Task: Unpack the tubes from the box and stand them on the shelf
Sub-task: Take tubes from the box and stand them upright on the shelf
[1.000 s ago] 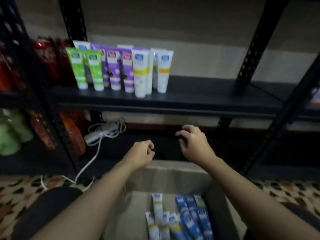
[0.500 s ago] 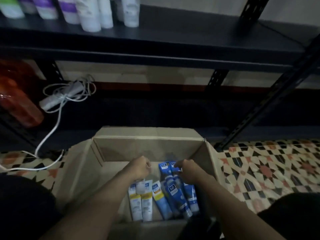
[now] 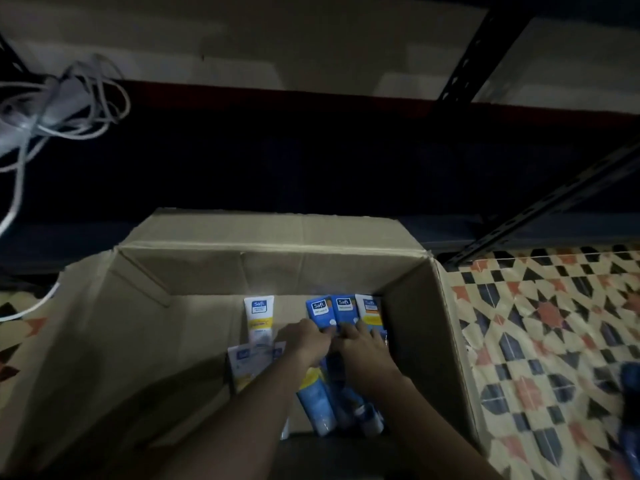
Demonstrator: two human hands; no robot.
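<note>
Cardboard box [image 3: 138,341] is sitting open on the patterned tile floor [image 3: 536,323] in front of a dark shelf [image 3: 311,168], and the tubes are lying flat on its bottom: a white tube [image 3: 259,313] with other pale ones towards the left, and blue tubes [image 3: 344,308] packed side by side against the right wall. Both arms are reaching down into it, with the left hand [image 3: 306,339] and the right hand [image 3: 363,346] lying close together on the blue tubes, fingers bent over them, though in the dim light it cannot be told whether either is actually gripping one. White cable [image 3: 69,109] is hanging in a loose coil at the upper left.
</note>
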